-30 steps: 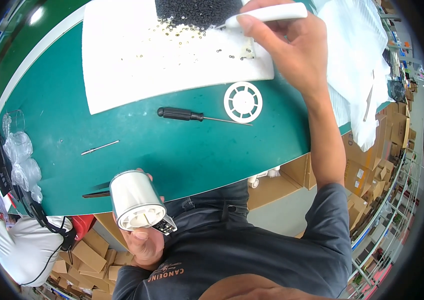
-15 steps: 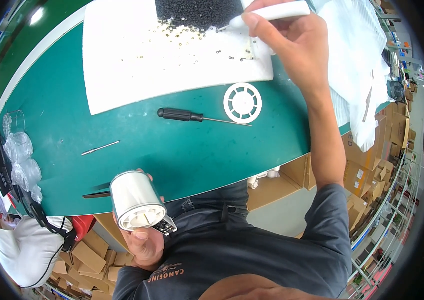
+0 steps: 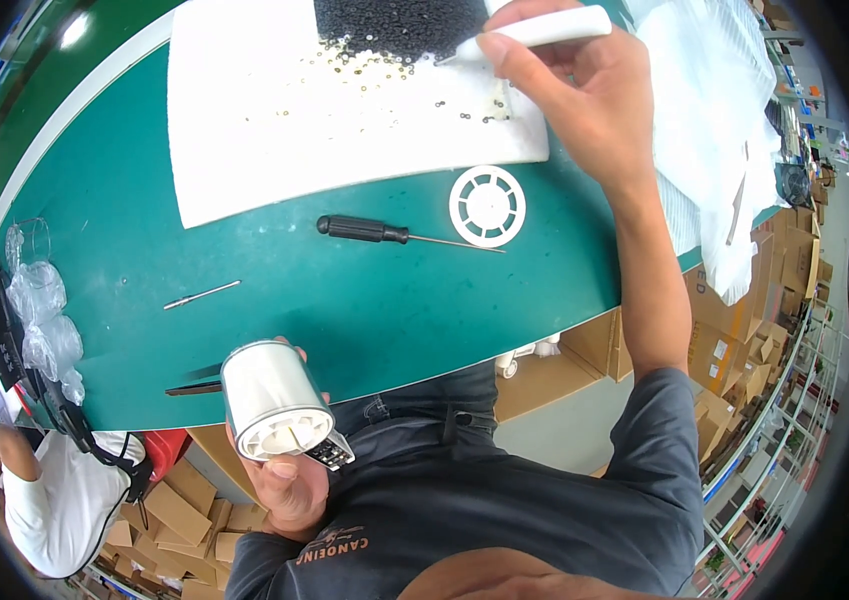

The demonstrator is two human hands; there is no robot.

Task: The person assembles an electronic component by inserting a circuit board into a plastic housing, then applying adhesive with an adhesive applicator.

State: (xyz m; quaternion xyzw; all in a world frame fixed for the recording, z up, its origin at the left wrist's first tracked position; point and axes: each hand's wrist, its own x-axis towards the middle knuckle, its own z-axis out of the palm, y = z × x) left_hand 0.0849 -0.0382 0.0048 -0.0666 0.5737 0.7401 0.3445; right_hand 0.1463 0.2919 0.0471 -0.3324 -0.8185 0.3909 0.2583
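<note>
My left hand [image 3: 289, 492] is closed round a white cylindrical housing [image 3: 274, 385], held tilted at the table's near edge. Its spoked end faces me, and a small black part with silvery details [image 3: 330, 452] sticks out beside it. Far right, my right hand [image 3: 584, 95] grips a white pen-shaped tool [image 3: 549, 27] with a thin tip. That tip is at the edge of a heap of tiny black rings [image 3: 399, 25] on a white foam sheet [image 3: 244, 165]. Some rings lie scattered over the foam.
A black-handled screwdriver [image 3: 364, 229] touches a white spoked disc [image 3: 487, 206] on the green table [image 3: 364, 310]. Left of them lies a thin metal bit [image 3: 202, 294]. Clear plastic wrap [image 3: 39, 310] is at the left, white sheeting [image 3: 709, 130] at the right. A co-worker [image 3: 64, 500] sits at lower left.
My right hand and the white tool have shifted slightly left. The co-worker's arm has moved at lower left. My left hand holds the housing as before.
</note>
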